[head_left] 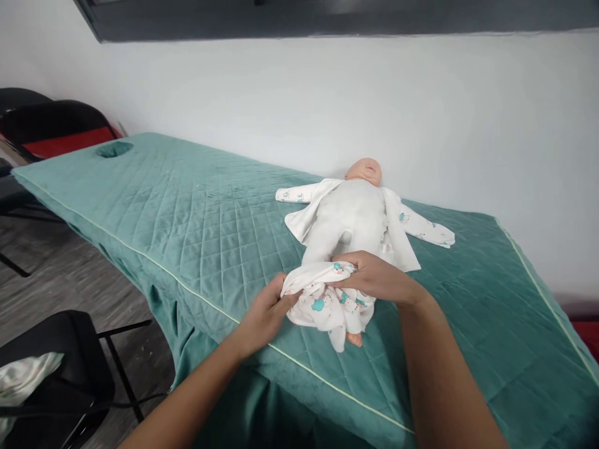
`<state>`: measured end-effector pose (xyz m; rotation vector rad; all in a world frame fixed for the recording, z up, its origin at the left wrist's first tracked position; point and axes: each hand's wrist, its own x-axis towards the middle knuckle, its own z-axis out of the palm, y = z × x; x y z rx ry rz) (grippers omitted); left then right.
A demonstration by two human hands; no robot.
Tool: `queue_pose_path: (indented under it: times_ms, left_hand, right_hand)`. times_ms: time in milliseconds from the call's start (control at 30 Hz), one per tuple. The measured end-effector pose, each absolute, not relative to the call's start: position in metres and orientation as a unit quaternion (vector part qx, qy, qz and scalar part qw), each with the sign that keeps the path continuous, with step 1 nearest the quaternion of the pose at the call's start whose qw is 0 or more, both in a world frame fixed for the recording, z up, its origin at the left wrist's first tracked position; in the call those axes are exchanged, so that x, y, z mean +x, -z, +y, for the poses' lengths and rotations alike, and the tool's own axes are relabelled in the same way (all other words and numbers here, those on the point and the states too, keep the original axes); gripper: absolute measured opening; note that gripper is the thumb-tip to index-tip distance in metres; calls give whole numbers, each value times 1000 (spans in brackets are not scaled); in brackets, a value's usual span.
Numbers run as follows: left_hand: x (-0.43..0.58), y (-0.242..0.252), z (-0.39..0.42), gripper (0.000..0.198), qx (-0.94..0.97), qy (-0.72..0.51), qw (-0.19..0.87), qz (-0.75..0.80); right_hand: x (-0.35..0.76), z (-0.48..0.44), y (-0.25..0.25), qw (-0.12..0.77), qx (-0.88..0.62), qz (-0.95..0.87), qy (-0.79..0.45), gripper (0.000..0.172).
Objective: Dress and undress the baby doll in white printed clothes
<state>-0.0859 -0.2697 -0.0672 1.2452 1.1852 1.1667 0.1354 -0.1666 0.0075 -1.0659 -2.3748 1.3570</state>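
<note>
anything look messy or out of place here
Nothing looks spilled or damaged. The jacket on the baby doll lies open; the printed pants gripped by the left hand and right hand are bunched rather than smooth. A cloth sits crumpled, not folded, on the black chair.

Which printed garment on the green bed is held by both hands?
The bunched garment at the lower legs of the doll; the jacket, spread open at its torso, is not held.

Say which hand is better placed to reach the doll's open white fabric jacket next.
Probably the right hand: it is close to the open white fabric jacket, while the left hand is farther off. Both hold the bunched white, teal-printed fabric garment, so either must first let go.
</note>
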Motion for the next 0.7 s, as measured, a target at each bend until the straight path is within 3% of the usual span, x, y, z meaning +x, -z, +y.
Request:
queue_pose_path:
  times_ms: [267,700]
  left_hand:
    - [-107,66,-215,25,604,-472,424,482]
    - [-100,65,-192,21,623,-464,352,521]
  right_hand:
    - [135,-165,-10,98,-372,-743,-547,44]
    - [132,-163,-6,104,-412,-776,-467,38]
